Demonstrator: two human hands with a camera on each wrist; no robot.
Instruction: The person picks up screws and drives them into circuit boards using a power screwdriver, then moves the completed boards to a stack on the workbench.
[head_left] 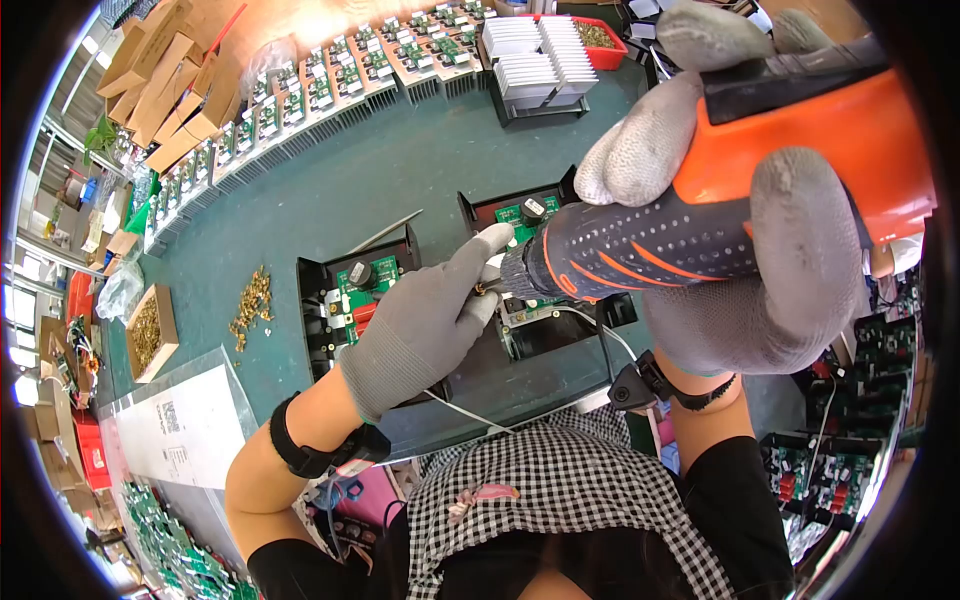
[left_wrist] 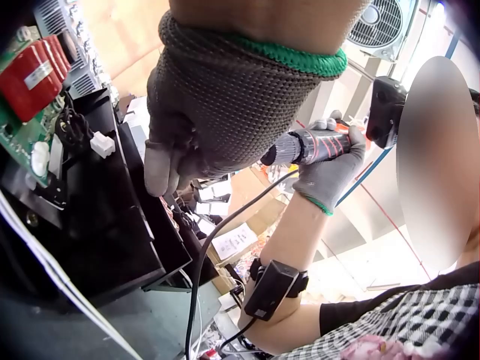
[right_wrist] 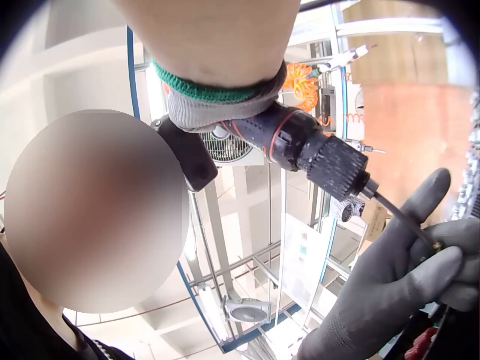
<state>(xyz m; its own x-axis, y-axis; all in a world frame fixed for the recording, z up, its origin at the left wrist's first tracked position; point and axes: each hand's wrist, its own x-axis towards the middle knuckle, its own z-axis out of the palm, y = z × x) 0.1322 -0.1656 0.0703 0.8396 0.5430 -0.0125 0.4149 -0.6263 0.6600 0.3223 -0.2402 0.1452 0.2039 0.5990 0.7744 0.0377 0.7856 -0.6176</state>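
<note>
The gloved right hand (head_left: 770,260) grips an orange and black power driver (head_left: 640,245), held sideways over the right-hand black housing. From its chuck (right_wrist: 337,166) a long thin bit (right_wrist: 401,215) reaches to the fingertips of the gloved left hand (right_wrist: 390,281), where thumb and fingers pinch a tiny brass-coloured piece (right_wrist: 438,246) at the bit's end. In the head view the left hand (head_left: 425,315) lies between two black housings with green circuit boards (head_left: 362,285). The left wrist view shows the back of the left hand (left_wrist: 217,105) beside a housing.
Loose brass screws (head_left: 252,305) lie left on the green table (head_left: 400,160), near a cardboard box of screws (head_left: 150,335). Boards on heat sinks (head_left: 320,90) form a curved row behind, beside white finned heat sinks (head_left: 540,60) and a red bin (head_left: 610,45). A metal rod lies behind the left housing.
</note>
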